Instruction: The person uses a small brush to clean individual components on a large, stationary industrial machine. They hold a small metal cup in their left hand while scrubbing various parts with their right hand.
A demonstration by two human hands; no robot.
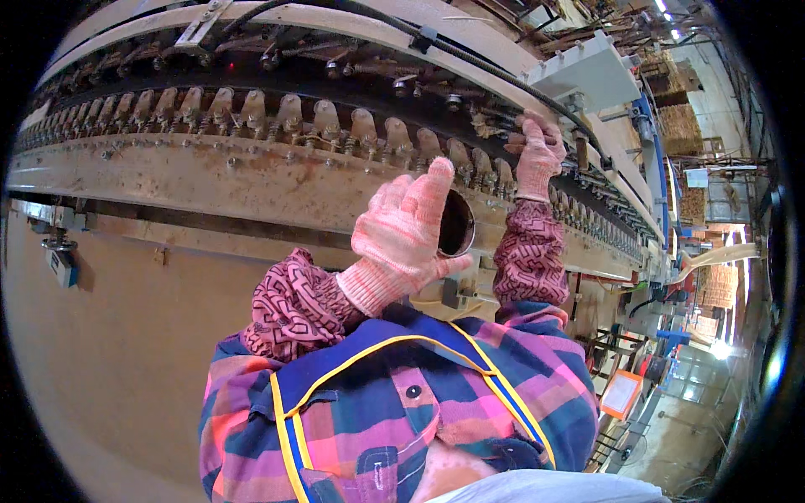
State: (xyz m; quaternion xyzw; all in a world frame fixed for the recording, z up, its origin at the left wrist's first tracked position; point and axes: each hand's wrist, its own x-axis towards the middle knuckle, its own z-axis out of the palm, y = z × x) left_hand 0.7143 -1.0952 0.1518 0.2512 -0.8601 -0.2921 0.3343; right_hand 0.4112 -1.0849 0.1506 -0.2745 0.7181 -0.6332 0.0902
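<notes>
My left hand [401,230], in a pink-and-white knit glove, is curved round a round metal cup [458,225] with a dark inside. Its index finger lies along the far side of the rim and the thumb along the near side. Farther right, my right hand [539,155], gloved alike, reaches over a long machine [210,180]. Its fingers are bent and closed beside the machine's inner fittings; what they grip is hidden. A row of metal brackets [289,113] with springs runs along the machine, passing beyond the left hand and under the right forearm.
A black cable [537,92] follows the machine's pale upper rail. On that rail stands a grey box [581,73]. Stacked sheets [677,127] rise at the far right. An orange-framed panel [621,394] hangs at lower right. Brown floor [142,352] spreads at left.
</notes>
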